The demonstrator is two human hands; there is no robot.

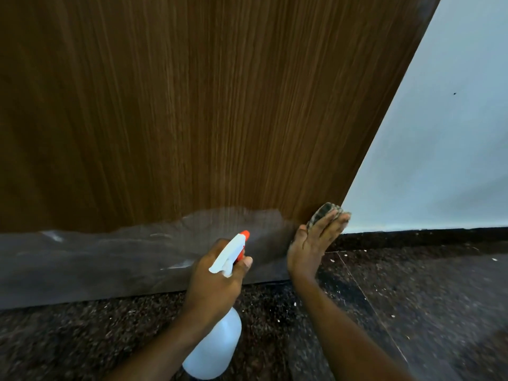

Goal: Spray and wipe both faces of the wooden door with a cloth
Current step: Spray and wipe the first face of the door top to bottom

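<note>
Low on the wooden door [192, 105], the right hand [310, 248] presses the cloth [327, 211] with straight fingers [331, 226] while the left hand [213, 284] grips the spray bottle [217, 345]: wiping, likely sweeping left next

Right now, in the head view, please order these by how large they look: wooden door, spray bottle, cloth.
1. wooden door, fills most of the picture.
2. spray bottle, partly covered by the left hand.
3. cloth, smallest, though the right hand hides much of it.
</note>
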